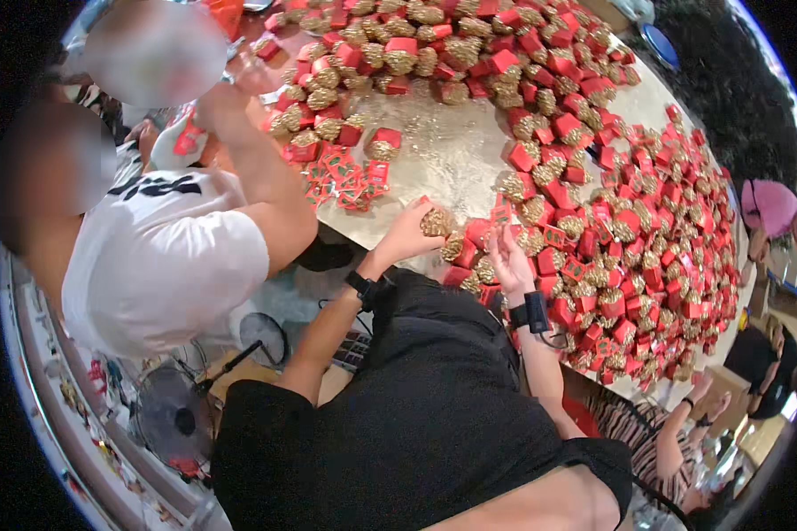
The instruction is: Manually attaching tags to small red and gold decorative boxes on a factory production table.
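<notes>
While the left hand [407, 234] is curled round a gold ornament [435, 222], fingers closed on it at the near edge of the table [452, 155], the right hand [509, 261] is held just beside it with the palm up and fingers loosely spread, and whether anything is pinched in it can't really be told. Small red boxes [478, 232] and more gold pieces are packed in right between and around both hands, touching them pretty much. Black wrist straps are worn on both forearms. Further out, a massive heap of red boxes topped with gold [646, 230] is spread over the right side and along the far edge, with a bare glittery patch left in the middle. A little pile of flat red cards [345, 181] is seen to the left of the held ornament. On the far left a person in a white shirt [164, 252] is leaned over the table, and other hands are seen at the near right corner.
</notes>
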The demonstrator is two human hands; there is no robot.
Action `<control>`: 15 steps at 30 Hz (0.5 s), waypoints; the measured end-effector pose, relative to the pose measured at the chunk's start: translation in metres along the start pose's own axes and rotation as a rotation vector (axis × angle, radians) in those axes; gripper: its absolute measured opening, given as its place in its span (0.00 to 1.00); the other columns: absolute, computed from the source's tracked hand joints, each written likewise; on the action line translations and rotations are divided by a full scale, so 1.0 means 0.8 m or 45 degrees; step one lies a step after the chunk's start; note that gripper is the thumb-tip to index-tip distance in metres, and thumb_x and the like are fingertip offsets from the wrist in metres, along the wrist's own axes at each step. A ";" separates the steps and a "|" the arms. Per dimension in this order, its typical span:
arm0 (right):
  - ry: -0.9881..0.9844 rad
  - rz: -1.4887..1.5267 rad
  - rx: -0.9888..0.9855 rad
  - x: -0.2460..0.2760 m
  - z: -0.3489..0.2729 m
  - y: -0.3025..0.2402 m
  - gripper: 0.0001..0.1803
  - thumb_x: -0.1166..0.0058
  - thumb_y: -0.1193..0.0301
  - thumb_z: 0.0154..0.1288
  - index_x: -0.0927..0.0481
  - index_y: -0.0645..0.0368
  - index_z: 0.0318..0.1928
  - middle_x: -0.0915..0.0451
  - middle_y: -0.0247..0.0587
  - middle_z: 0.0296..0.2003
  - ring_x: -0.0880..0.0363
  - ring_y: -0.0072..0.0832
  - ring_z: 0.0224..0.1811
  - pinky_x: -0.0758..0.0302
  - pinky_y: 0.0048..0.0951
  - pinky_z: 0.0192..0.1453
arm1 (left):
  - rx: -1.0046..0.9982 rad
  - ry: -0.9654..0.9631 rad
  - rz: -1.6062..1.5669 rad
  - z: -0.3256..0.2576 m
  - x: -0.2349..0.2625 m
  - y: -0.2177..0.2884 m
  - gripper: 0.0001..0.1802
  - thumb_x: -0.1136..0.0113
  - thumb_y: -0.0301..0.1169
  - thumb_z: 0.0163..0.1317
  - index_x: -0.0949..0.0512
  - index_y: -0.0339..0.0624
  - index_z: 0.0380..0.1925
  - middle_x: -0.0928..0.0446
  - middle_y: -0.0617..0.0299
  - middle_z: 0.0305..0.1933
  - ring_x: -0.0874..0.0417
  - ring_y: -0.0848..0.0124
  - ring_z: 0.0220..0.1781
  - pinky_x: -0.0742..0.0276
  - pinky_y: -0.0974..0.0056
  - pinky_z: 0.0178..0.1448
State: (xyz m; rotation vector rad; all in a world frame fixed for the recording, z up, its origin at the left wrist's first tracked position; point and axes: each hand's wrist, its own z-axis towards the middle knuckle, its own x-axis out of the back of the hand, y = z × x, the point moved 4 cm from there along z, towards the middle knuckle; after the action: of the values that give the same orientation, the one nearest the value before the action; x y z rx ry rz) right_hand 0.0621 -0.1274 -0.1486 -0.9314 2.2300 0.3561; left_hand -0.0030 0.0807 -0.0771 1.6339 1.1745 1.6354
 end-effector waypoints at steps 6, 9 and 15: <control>-0.169 -0.857 0.511 -0.042 -0.069 -0.018 0.11 0.54 0.76 0.66 0.28 0.67 0.47 0.24 0.44 0.42 0.23 0.30 0.45 0.24 0.29 0.52 | -0.171 -0.510 -0.099 0.021 -0.030 0.074 0.31 0.34 0.35 0.38 0.31 0.42 0.45 0.26 0.49 0.41 0.24 0.56 0.46 0.30 0.60 0.51; -0.147 -1.045 0.530 -0.040 -0.082 -0.022 0.10 0.50 0.75 0.64 0.26 0.66 0.44 0.22 0.40 0.40 0.23 0.24 0.42 0.24 0.27 0.49 | -0.271 -0.737 0.062 0.018 -0.042 0.090 0.33 0.34 0.37 0.37 0.31 0.42 0.48 0.25 0.48 0.41 0.24 0.55 0.46 0.29 0.59 0.49; -0.380 -1.571 0.611 -0.054 -0.105 -0.028 0.08 0.48 0.79 0.61 0.23 0.67 0.41 0.20 0.39 0.37 0.21 0.22 0.38 0.24 0.24 0.45 | -0.432 -0.668 -0.054 0.008 -0.044 0.101 0.32 0.35 0.37 0.38 0.30 0.45 0.48 0.25 0.50 0.37 0.23 0.56 0.38 0.28 0.60 0.44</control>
State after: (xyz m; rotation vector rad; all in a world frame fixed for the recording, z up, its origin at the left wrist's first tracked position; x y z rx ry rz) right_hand 0.0589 -0.1614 -0.0574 -1.5990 1.0606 -0.5456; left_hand 0.0236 0.0135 -0.0263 1.6544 0.6244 1.1891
